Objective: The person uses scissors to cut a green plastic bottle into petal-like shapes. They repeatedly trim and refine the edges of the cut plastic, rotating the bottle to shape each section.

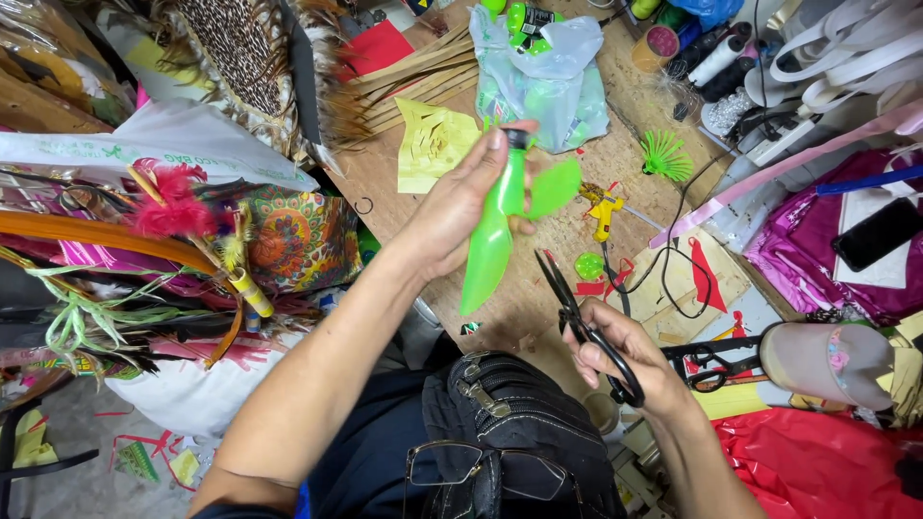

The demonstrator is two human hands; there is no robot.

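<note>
A bright green plastic bottle piece (500, 226), cut into long pointed strips with a dark neck at its top, is held upright above the wooden table (635, 125); one leaf-shaped strip bends out to its right. The left hand (461, 207) reaches up from the lower left with the forearm extended and is closed around the piece, fingertips at the neck and thumb behind the body. Below and to the right of the piece, the right hand (625, 356) is closed through the handles of black scissors (577, 312), whose slightly parted blades point up toward the piece's lower tip without touching it. Above the piece lies a clear plastic bag (543, 77) holding more green bottles; to its right lie a yellow glue gun (604, 211) and a green fringed cutting (663, 156). Below the piece, a black bag (519, 423) with folded spectacles rests on the person's lap.
</note>
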